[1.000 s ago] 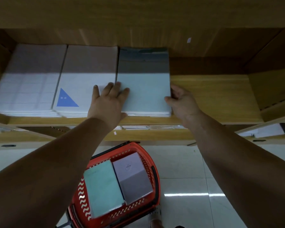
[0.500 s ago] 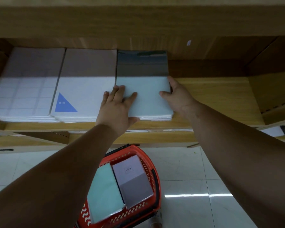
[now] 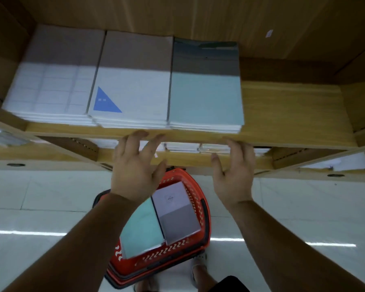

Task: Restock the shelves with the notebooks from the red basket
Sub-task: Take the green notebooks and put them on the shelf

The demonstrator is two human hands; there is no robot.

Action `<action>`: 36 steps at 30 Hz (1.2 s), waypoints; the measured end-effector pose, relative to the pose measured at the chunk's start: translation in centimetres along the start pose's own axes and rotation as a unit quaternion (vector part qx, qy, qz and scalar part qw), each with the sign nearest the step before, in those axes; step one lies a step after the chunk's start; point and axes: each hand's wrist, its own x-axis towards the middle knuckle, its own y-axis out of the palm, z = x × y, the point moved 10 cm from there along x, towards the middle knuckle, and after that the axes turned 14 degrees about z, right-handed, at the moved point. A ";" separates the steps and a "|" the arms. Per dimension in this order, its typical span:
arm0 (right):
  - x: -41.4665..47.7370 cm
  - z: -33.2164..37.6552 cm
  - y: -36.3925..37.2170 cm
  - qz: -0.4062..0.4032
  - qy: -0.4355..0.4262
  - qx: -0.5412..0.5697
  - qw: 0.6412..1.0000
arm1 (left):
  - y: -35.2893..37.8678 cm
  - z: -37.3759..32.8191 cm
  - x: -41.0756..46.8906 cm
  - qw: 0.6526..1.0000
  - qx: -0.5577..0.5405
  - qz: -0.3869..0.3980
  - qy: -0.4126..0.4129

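Both my hands empty, fingers spread: left hand (image 3: 135, 169) and right hand (image 3: 234, 175) hover just off the shelf (image 3: 293, 114) edge. Teal stack (image 3: 204, 98) sits squared beside white stacks. Remaining notebooks (image 3: 158, 222) lie below in red basket (image 3: 204, 209), within reach.

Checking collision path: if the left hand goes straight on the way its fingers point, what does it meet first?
Probably the shelf's front edge, just past the left hand; the white notebooks lie above it. Depth is unclear.

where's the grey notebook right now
In the head view, the grey notebook lies in the red basket on the floor, on its right side, against the teal notebook.
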 end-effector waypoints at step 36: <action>-19.9 -17.0 51.1 0.468 0.221 0.010 0.856 | 45.3 29.9 -30.2 0.733 -0.481 0.181 -0.446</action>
